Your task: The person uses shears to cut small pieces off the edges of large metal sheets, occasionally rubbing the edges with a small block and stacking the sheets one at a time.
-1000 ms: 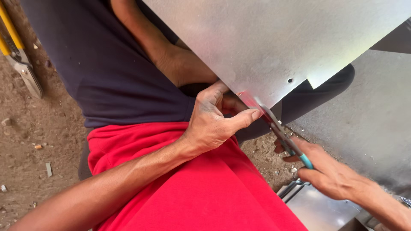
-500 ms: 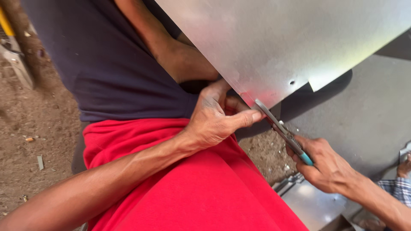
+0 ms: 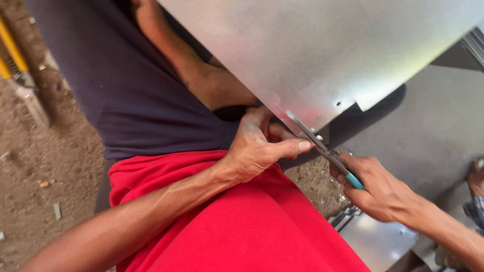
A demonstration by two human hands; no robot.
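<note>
My left hand [image 3: 259, 147] grips the lower edge of a large shiny metal sheet [image 3: 327, 50], thumb stretched along the edge. My right hand [image 3: 379, 190] is closed on the teal handles of metal snips [image 3: 325, 149]. The snips' blades bite into the sheet's edge just right of my left thumb. A small hole [image 3: 338, 104] and a notched corner lie on the sheet close to the cut.
Another person in a dark shirt [image 3: 126, 90] and red cloth [image 3: 242, 226] sits close behind the sheet, with a forearm [image 3: 201, 75] reaching under it. Someone's hand with a plaid sleeve [image 3: 476, 201] shows at the right edge. More grey sheet metal [image 3: 428, 141] lies right; dirt ground [image 3: 40, 176] left.
The snips have worked a little further into the sheet's edge. Both my hands keep their hold, and the view has shifted slightly.
</note>
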